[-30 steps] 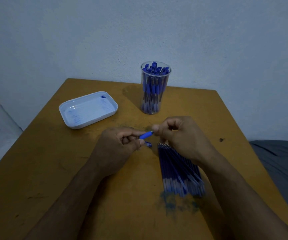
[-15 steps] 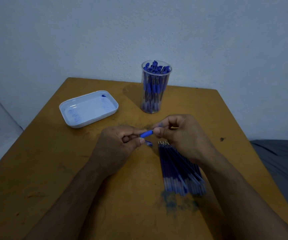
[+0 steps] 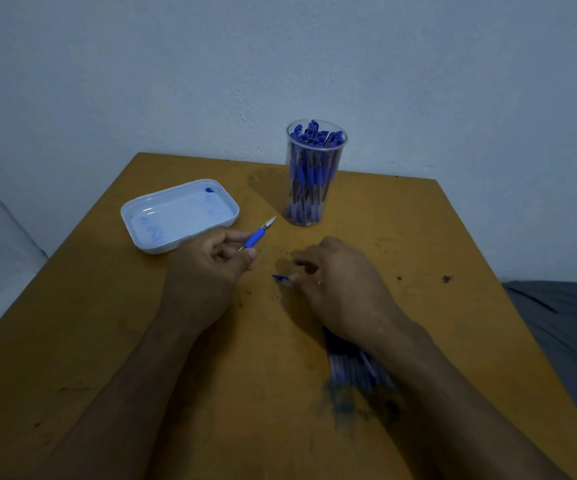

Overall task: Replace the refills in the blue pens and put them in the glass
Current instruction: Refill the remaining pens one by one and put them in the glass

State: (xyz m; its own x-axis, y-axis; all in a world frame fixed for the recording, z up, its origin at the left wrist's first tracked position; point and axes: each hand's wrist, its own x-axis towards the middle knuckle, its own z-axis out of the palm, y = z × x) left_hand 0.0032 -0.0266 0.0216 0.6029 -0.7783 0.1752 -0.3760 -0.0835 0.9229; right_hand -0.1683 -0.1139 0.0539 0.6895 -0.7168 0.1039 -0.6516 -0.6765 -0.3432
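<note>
I am judging the job well along: the clear plastic glass [image 3: 316,174], upper centre, is packed with blue pens, too many to count. One blue-gripped pen [image 3: 258,233] with its metal tip out is pinched between my left hand [image 3: 207,271] thumb and fingers, centre frame. My right hand [image 3: 340,289] is pinching one small blue cap [image 3: 280,277] against the one yellow wooden table [image 3: 107,341]. One refill bundle [image 3: 356,368], uncountable, is lying beneath my wrist; one white plastic tray [image 3: 179,216] sits centre left.

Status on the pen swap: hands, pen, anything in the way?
Left hand grips pen, tip out. Right hand reaching at blue cap on table. Glass full, unobstructed.
</note>
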